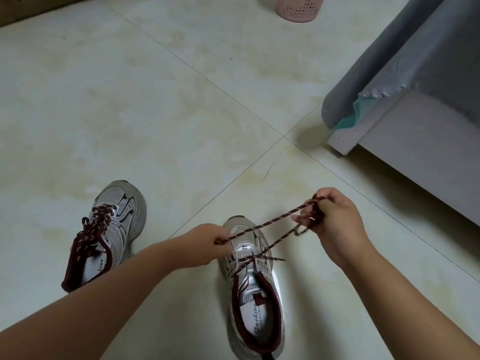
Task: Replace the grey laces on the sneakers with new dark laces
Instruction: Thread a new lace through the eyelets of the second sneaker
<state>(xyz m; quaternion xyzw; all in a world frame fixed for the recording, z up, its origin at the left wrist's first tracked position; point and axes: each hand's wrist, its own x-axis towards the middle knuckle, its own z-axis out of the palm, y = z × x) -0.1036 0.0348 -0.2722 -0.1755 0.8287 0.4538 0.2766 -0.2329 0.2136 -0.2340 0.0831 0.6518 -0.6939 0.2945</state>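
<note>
Two hands work one dark maroon lace (pixel 262 226) above the nearer sneaker (pixel 253 287). The left hand (pixel 207 242) has its grip closed on one end of the lace, pinching it just over the shoe's toe. The right hand (pixel 337 216) is raised higher and to the right, its grip curled round the other part of the lace, which bunches and loops among its fingers; a clear-tipped end hangs just below them. Between the two hands the lace runs taut in a slanting line, and a second strand drops from the right hand down to the eyelets, where the lace crosses over the tongue.

That sneaker is silver-grey mesh with a maroon collar; it stands upright on the tiled floor (pixel 168 100), toe pointing away from the person, with only its lower eyelets laced. Well apart to the left stands the other sneaker (pixel 109 229) of the pair, already threaded with a matching dark lace up its front.

Farther out, a grey fabric-covered piece of furniture (pixel 415 74) with a white base occupies the right side, and a pink perforated bin (pixel 298 7) sits at the top edge.
</note>
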